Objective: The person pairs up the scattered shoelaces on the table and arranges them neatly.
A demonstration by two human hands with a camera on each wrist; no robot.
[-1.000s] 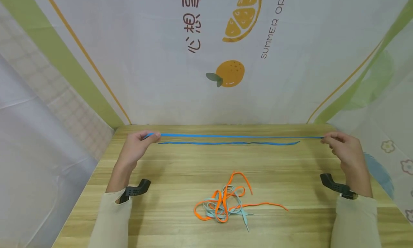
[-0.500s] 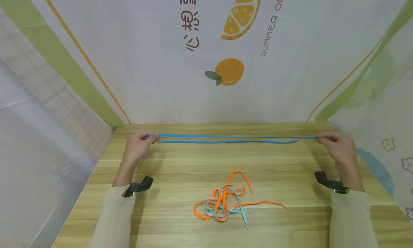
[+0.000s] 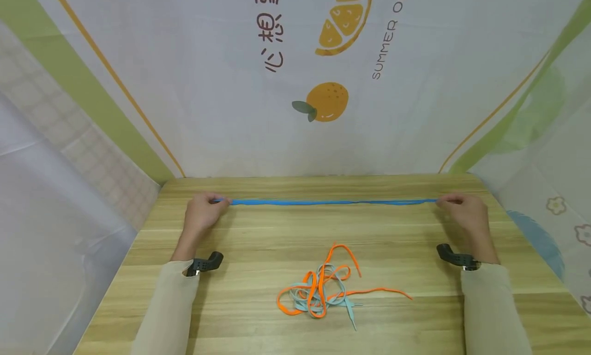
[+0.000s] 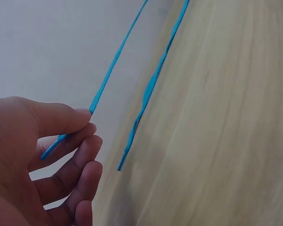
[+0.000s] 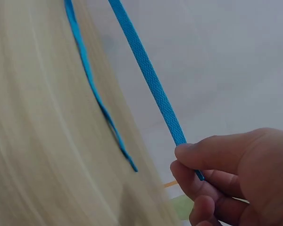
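A blue shoelace (image 3: 332,201) is stretched straight across the far part of the wooden table (image 3: 258,242). My left hand (image 3: 203,213) pinches one end of the blue lace (image 4: 101,92) between thumb and forefinger. My right hand (image 3: 459,211) pinches the other end of the same lace (image 5: 148,77). A second blue lace (image 4: 153,82) lies flat on the table just beside the held one; its far end (image 5: 92,87) shows in the right wrist view. In the head view the two blue laces nearly overlap.
A tangled heap of orange and pale grey-blue shoelaces (image 3: 323,291) lies at the table's near middle. A printed cloth backdrop (image 3: 323,88) with oranges rises behind the table's far edge and along both sides.
Both hands have lowered the stretched blue lace toward the table, right over the lying lace. The right hand moved left, and the left hand moved down and slightly inward.
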